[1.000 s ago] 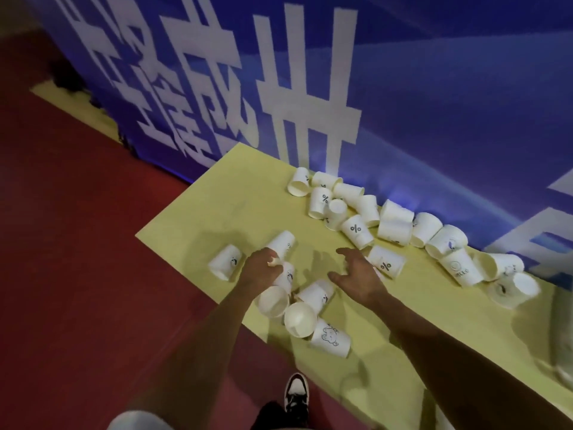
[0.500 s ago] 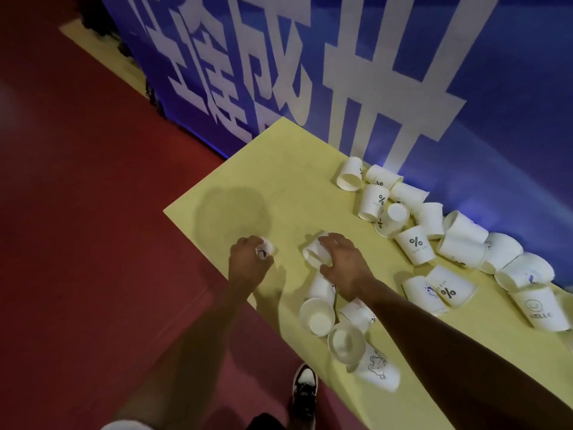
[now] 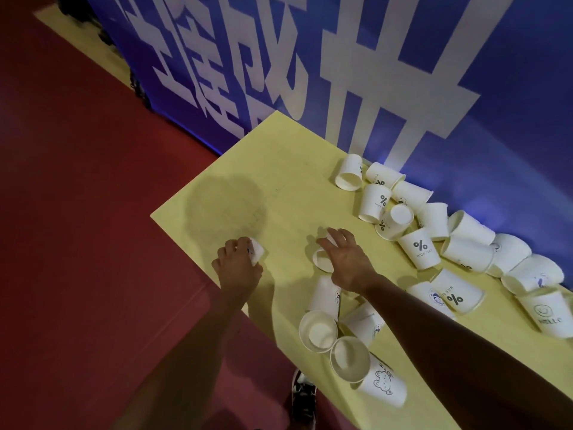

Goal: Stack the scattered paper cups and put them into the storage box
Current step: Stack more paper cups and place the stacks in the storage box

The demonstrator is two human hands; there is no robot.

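L fingers curled on 1st cup, base rightward; R fingers spread over 2nd cup, mouth camera-ward

Small white paper cups, some printed with a "%" mark, a smiley or a cartoon animal, lie scattered on the yellow tabletop, most tipped over in a loose row along its far edge. One cup is gripped in the left hand near the table's corner, and another lies on its side under the spread right hand. Four more cluster at the near edge, two showing open mouths.
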